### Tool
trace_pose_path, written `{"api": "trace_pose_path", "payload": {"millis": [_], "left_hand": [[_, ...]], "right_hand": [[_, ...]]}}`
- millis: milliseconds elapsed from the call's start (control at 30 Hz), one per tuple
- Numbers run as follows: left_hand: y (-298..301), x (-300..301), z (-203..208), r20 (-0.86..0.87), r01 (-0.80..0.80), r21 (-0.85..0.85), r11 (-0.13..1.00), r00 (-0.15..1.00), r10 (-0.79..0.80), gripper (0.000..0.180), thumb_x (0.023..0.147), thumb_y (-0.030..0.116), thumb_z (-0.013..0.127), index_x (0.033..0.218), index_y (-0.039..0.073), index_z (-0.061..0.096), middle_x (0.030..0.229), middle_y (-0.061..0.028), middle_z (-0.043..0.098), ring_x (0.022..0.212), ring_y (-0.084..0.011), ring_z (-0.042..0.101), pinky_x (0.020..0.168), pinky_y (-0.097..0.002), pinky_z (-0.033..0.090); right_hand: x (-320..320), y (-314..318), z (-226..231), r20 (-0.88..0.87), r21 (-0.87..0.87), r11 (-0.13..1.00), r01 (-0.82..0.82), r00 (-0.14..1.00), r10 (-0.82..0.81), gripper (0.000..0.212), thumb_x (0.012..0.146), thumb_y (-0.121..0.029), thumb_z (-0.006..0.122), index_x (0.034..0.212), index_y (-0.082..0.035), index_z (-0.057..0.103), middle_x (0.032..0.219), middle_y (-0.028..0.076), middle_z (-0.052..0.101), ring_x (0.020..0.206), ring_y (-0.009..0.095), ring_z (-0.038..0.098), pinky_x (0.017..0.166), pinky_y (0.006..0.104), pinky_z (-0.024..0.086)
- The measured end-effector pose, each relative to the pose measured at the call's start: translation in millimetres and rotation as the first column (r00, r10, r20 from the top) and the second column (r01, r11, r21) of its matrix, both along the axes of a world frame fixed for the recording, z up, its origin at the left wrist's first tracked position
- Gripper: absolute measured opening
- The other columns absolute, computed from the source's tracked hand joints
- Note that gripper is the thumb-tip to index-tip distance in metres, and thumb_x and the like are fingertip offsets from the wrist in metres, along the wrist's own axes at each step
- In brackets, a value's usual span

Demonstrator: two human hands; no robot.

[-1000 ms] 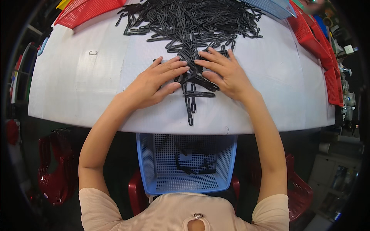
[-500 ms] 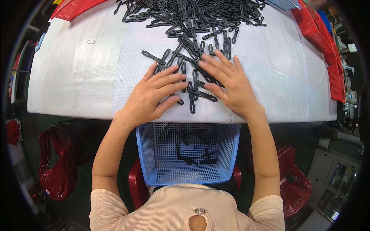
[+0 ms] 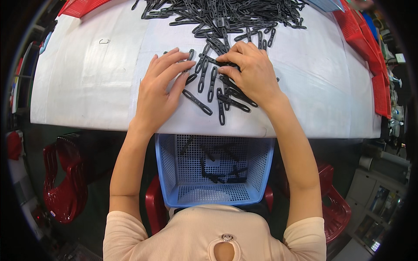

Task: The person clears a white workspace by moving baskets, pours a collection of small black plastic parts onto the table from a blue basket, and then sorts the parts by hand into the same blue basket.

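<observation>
Loose black slotted plastic strips (image 3: 212, 85), long with a hole at each end, lie scattered on the white-covered table (image 3: 100, 87) between my hands. My left hand (image 3: 161, 82) rests at the left of this group, fingers curved but apart, over a few strips partly hidden beneath them. On the right, my right hand (image 3: 251, 71) has thumb and index finger closing around the end of a black strip (image 3: 209, 59); other strips are hidden under its palm. One strip (image 3: 197, 102) lies by itself below my left thumb.
A large heap of the same strips (image 3: 226, 15) fills the table's far middle. Below the front edge, a blue perforated basket (image 3: 165, 174) holds several strips. Red baskets (image 3: 381, 93) line the right side, another red basket (image 3: 80, 6) the far left. Dark red chairs (image 3: 65, 191) stand below.
Both hands have curled from flatter, spread fingers. My left hand has shifted left and up, my right fingers inward onto a strip. The nearby strips have spread apart.
</observation>
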State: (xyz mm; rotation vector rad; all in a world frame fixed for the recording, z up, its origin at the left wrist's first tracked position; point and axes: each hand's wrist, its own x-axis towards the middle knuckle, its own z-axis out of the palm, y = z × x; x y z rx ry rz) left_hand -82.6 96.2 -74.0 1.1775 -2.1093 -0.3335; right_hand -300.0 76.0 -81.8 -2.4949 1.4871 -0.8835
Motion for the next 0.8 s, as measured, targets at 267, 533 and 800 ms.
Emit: {"api": "trace_pose_path", "payload": {"millis": [267,533,800], "left_hand": [[-31,-22,-2,0.099,0.203,0.023,0.979,0.974,-0.204,0.015,0.082,0.01,0.063,0.096,0.007,0.068,0.1,-0.0062,0.064,0.095,-0.0256,0.06,0.1,-0.0417,0.039],[-37,-16,6,-0.068,0.084,0.125,0.989,0.995,-0.076,0.017,0.088,0.011,0.057,0.095,0.001,0.068,0.101,-0.0095,0.066,0.091,-0.0215,0.063,0.08,-0.0289,0.048],[-13,22,-11,0.241,-0.071,0.077,0.994,0.969,0.051,0.041,0.092,0.018,0.051,0.131,0.01,0.048,0.138,-0.0126,0.044,0.131,-0.0286,0.036,0.108,-0.0407,0.026]], "right_hand": [[6,5,17,0.107,0.266,0.964,0.008,0.994,-0.038,0.008,0.077,-0.009,0.068,0.083,-0.004,0.065,0.079,0.003,0.063,0.075,0.02,0.061,0.07,0.0318,0.047],[-23,3,23,0.491,0.419,0.907,-0.055,0.853,-0.175,0.023,0.086,-0.003,0.056,0.106,-0.004,0.066,0.085,0.008,0.071,0.078,0.013,0.066,0.072,0.0259,0.051],[-34,29,5,-0.037,0.109,0.993,0.037,0.999,-0.033,0.035,0.09,-0.024,0.055,0.122,-0.01,0.057,0.132,0.009,0.05,0.129,0.028,0.039,0.105,0.0448,0.032]]}}
